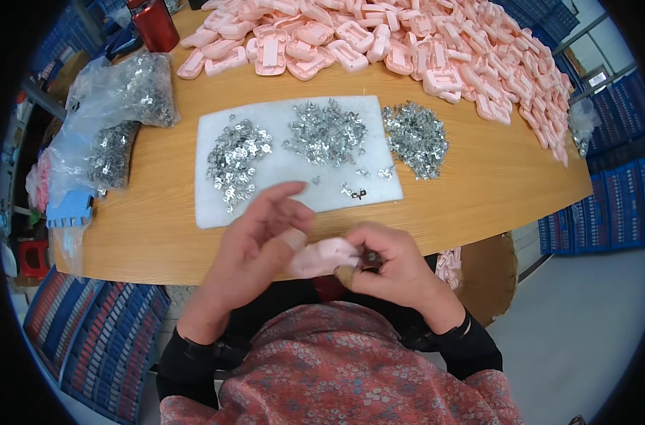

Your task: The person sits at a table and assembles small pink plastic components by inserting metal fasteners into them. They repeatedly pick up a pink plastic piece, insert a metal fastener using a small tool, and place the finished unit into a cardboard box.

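Note:
A pink plastic casing (324,256), smeared by motion, is just off the table's near edge, above my lap. My right hand (397,269) pinches its right end, and a small dark metal piece (370,258) shows between the fingers; its kind is unclear. My left hand (255,244) is raised on the casing's other side with fingers apart, its thumb close to or touching the casing. Beyond my hands, a white foam sheet (280,166) carries two heaps of small silvery metal clips (326,133). A few loose ones lie near its front right corner.
Another clip heap (416,140) sits right of the sheet. A large pile of pink casings (407,49) spreads along the far side. Plastic bags of metal parts (117,120), a blue block (70,209) and a red cup (152,25) stand left. A cardboard box (489,280) is below, right.

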Motion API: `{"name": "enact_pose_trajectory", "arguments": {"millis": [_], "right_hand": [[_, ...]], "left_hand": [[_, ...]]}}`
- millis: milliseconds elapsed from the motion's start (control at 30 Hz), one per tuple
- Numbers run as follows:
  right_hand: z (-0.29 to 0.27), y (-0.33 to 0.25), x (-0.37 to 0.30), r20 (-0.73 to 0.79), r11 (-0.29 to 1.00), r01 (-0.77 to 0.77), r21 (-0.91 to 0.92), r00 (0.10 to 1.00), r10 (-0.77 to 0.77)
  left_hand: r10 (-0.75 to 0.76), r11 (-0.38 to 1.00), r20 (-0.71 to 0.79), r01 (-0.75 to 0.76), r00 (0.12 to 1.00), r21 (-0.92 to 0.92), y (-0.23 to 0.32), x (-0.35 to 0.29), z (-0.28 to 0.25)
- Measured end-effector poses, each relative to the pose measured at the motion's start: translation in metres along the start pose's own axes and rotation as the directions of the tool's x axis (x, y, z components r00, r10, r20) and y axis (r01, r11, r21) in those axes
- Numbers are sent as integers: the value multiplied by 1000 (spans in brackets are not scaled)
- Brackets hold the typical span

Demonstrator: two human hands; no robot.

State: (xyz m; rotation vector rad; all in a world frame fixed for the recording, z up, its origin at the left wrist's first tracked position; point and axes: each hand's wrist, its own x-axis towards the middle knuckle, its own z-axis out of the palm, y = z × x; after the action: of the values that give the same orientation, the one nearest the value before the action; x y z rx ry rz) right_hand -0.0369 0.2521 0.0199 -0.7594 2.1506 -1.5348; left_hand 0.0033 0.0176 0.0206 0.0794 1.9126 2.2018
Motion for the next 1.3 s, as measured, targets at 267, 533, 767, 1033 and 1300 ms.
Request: {"name": "enact_pose_trajectory", "arguments": {"millis": [267, 533, 767, 1033, 1300], "right_hand": [[-16, -15, 4, 32, 998, -47, 37, 998, 46], [-27, 1, 53, -215, 869, -9, -494, 970, -113], [-33, 4, 73, -268, 853, -55, -519, 958, -101], [-28, 0, 69, -204, 801, -89, -592, 978, -41], [7, -1, 90, -38, 535, 64, -842, 983, -177]], "left_hand": [[-276, 931, 488, 357, 828, -78, 0, 4, -1], [-271, 771, 173, 321, 947, -549, -19, 6, -6], [-270, 691, 83, 253, 959, -677, -30, 8, -11], [-252, 679, 105, 254, 962, -689, -33, 12, -11], [-267, 602, 127, 268, 955, -752, -34, 10, -15]]}}
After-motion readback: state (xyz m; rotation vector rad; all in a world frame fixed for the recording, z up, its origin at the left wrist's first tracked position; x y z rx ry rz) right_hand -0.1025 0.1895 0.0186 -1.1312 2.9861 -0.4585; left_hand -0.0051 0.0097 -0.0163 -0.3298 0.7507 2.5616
